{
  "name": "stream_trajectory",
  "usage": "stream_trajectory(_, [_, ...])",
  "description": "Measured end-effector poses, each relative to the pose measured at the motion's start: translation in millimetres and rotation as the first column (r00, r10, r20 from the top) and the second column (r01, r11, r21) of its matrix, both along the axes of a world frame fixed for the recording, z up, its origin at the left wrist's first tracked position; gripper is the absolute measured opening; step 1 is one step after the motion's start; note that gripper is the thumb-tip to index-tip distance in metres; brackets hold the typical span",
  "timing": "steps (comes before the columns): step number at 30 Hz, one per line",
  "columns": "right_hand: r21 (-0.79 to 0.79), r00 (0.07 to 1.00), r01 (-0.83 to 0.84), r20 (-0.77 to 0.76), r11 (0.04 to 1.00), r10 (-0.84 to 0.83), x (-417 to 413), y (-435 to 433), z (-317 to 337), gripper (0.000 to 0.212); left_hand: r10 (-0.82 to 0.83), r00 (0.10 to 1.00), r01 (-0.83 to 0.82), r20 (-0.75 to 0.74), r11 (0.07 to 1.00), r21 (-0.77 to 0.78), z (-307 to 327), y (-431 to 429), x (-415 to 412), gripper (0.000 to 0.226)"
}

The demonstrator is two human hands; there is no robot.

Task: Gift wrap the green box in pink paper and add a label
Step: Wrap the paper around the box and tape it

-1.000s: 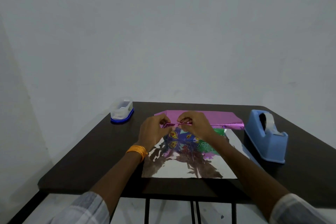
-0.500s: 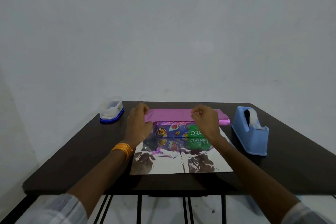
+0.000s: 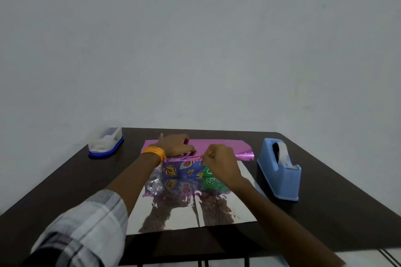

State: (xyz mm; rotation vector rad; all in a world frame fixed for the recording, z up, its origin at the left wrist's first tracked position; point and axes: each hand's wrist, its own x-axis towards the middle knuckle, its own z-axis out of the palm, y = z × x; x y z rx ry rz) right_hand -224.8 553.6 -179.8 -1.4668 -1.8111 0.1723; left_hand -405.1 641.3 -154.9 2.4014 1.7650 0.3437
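Observation:
The box (image 3: 186,169), blue patterned with a green end, lies on the silver inner side of the wrapping sheet (image 3: 219,212). The sheet's far half, pink side (image 3: 219,144) up, is folded over the box's top. My left hand (image 3: 173,145), with an orange band at the wrist, lies across the pink fold and presses it onto the box. My right hand (image 3: 219,165) is curled and pinches the pink fold's near edge above the box's green end.
A blue tape dispenser (image 3: 280,169) stands right of the sheet. A small clear case with a blue base (image 3: 105,143) sits at the table's far left corner. The dark table (image 3: 65,180) ends near the bottom of the view; a plain wall stands behind.
My left hand moved from the fold's left end to its middle and now presses it flat. My right hand shifted left along the fold's edge. The view has drawn closer.

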Motion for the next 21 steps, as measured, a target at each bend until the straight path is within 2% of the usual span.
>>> stream_trajectory(4, [-0.074, 1.0, -0.004, -0.001, 0.997, 0.004, -1.7, 7.4, 6.0, 0.031, 0.022, 1.0, -0.021, -0.022, 0.999, 0.036, 5.0, -2.6, -12.3, 0.063])
stream_trajectory(8, [-0.117, 0.996, 0.01, 0.089, 0.993, 0.0, -14.5, 18.2, 16.9, 0.043, 0.121, 0.992, -0.12, -0.046, 0.992, 0.027, 9.6, -18.6, -25.3, 0.081])
stream_trajectory(10, [-0.139, 0.982, 0.02, 0.188, 0.99, 0.007, -23.2, 23.0, 21.5, 0.048, 0.156, 0.988, -0.156, -0.013, 0.987, -0.037, 16.1, -29.1, -35.8, 0.089])
stream_trajectory(13, [-0.183, 0.982, 0.001, 0.184, 0.983, 0.034, -36.5, 26.2, 28.8, 0.05, 0.188, 0.976, -0.163, 0.114, 0.966, -0.201, 26.4, -44.2, -52.4, 0.094])
stream_trajectory(18, [-0.312, 0.954, -0.036, 0.271, 0.949, 0.126, -56.8, 26.1, 40.6, 0.052, 0.187, 0.896, 0.035, 0.404, 0.875, -0.483, 42.2, -83.2, -64.1, 0.066])
stream_trajectory(21, [-0.403, 0.926, -0.091, 0.303, 0.911, 0.227, -66.7, 27.4, 48.5, 0.067, 0.128, 0.907, 0.092, 0.402, 0.87, -0.484, 45.1, -102.0, -60.3, 0.054])
